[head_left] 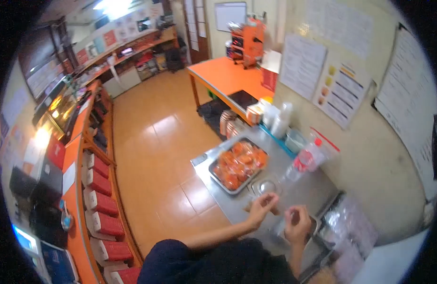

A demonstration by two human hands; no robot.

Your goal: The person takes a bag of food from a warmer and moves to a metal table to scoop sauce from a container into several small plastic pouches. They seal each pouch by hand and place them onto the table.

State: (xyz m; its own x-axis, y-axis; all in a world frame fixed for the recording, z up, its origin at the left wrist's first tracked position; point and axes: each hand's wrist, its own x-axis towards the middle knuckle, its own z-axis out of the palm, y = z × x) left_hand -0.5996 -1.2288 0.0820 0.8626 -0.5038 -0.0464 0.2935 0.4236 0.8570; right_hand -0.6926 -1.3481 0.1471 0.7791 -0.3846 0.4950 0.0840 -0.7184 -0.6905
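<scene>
My left hand (262, 209) hovers over the steel table (294, 189) with thumb and fingertips drawn together. To its right, my right hand (298, 223) is curled, thumb against fingers. Anything thin or clear between the fingers is too blurred to make out. Ahead of my hands lies a metal tray (233, 191) heaped with orange-red food packed in clear plastic bags (240, 163). A small round clear container (266, 186) sits between that tray and my left hand. Under my right hand is part of another metal pan (316, 226), mostly hidden.
A clear bottle with a red cap (303, 161) stands by the wall, near stacked white cups (281, 120). Clear plastic bags (353, 220) lie at the right. An orange table (228, 75) stands beyond. Tiled floor (154, 165) stretches left toward a counter with red-and-white boxes (107, 223).
</scene>
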